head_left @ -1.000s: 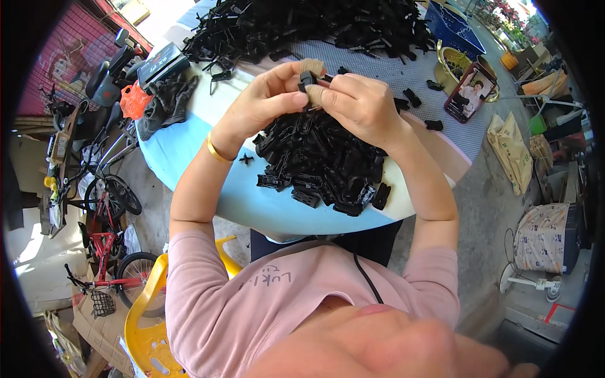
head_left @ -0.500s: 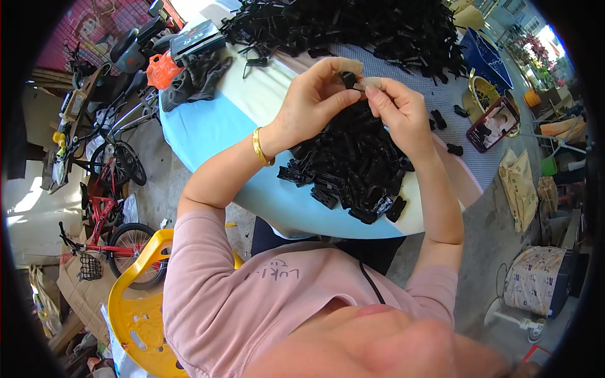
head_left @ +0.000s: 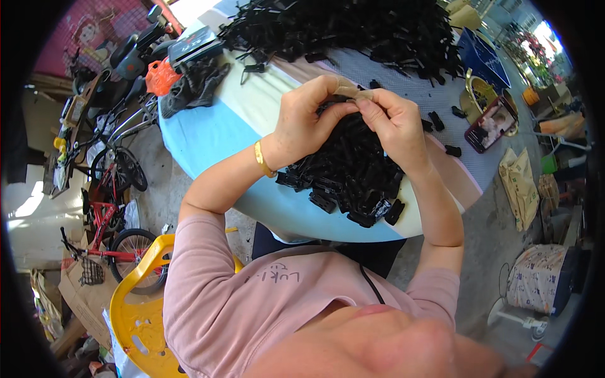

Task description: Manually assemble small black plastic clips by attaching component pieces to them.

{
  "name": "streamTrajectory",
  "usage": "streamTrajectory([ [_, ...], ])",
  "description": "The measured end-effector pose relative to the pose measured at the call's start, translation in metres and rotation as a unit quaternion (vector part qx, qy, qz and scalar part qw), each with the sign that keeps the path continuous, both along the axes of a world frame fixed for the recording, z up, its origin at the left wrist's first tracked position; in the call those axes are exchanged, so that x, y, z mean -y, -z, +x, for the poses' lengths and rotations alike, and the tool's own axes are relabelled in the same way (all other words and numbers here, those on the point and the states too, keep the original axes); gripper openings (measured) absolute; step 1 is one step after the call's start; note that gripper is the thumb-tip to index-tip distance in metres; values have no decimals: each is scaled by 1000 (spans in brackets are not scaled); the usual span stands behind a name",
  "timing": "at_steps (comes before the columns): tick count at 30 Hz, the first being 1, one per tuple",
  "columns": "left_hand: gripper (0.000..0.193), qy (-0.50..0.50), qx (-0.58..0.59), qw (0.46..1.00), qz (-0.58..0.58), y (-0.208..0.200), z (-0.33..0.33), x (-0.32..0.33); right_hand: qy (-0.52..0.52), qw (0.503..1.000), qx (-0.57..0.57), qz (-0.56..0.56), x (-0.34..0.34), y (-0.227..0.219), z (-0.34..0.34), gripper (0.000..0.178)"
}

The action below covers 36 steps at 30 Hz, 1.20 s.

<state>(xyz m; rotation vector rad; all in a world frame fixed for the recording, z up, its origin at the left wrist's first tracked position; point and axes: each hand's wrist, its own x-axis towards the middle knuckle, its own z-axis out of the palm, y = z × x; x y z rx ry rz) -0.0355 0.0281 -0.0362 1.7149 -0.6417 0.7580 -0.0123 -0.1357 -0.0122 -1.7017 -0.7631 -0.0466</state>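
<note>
The left hand (head_left: pixel 301 123) and right hand (head_left: pixel 397 129) met at the fingertips, thumbs and forefingers drawn in close; the fingers obscured whatever lay between them, so any hold could not be confirmed. Beneath the hands and toward the body, a pile of small black parts (head_left: pixel 356 173) lay on the desk (head_left: pixel 217 142). Loose black pieces (head_left: pixel 436 121) were near the right hand's right side; farther right stood a phone (head_left: pixel 490 129). Beyond both hands sat a larger black heap (head_left: pixel 346 31). Well left of the left hand lay a dark cloth (head_left: pixel 198 87).
</note>
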Motion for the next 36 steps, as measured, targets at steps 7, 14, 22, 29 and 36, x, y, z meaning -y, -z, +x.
streamTrajectory([
  [7,47,-73,-40,993,87,-14,-8,1,-14,999,1,40,4,-8,9,13],
  [14,68,167,-172,968,73,-39,-13,-16,-47,994,102,-2,16,-4,13,15],
  [22,36,435,-321,828,-146,-14,11,-26,-175,982,32,65,14,-11,12,16],
  [29,20,332,-354,866,-124,-18,3,-16,-138,982,121,39,10,-6,10,14],
  [36,24,189,-217,948,-139,-10,3,-7,18,994,106,-23,5,-4,-3,11],
])
